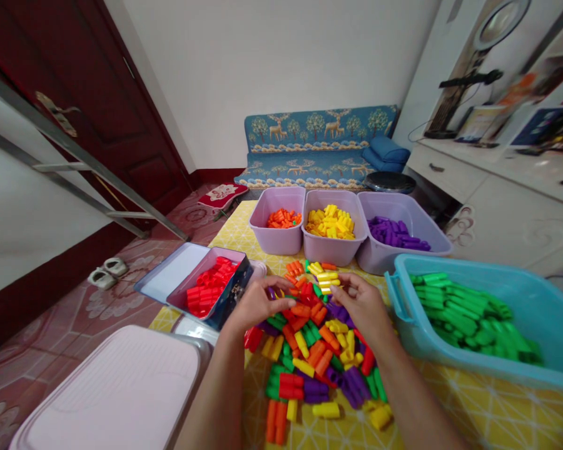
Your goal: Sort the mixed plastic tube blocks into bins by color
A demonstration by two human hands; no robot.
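Note:
A mixed pile of plastic bullet-shaped connector pieces (315,353) in red, orange, yellow, green and purple covers the middle of the table. At its far side, my right hand (362,303) pinches a few joined yellow plastic pieces (328,282) between thumb and fingers. My left hand (261,304) is over the left part of the pile, thumb and fingers apart and curved. Pieces show through the gap between them, and I make out nothing held there. Orange pieces (294,269) lie just beyond the fingertips.
Behind the pile stand lilac bins of orange (278,240), yellow (335,249) and purple pieces (380,257). A turquoise tub (478,359) of green pieces is at right. Left are an open box (239,281) of red pieces and a pale pink lid (117,387). Yellow patterned cloth (234,225) covers the table.

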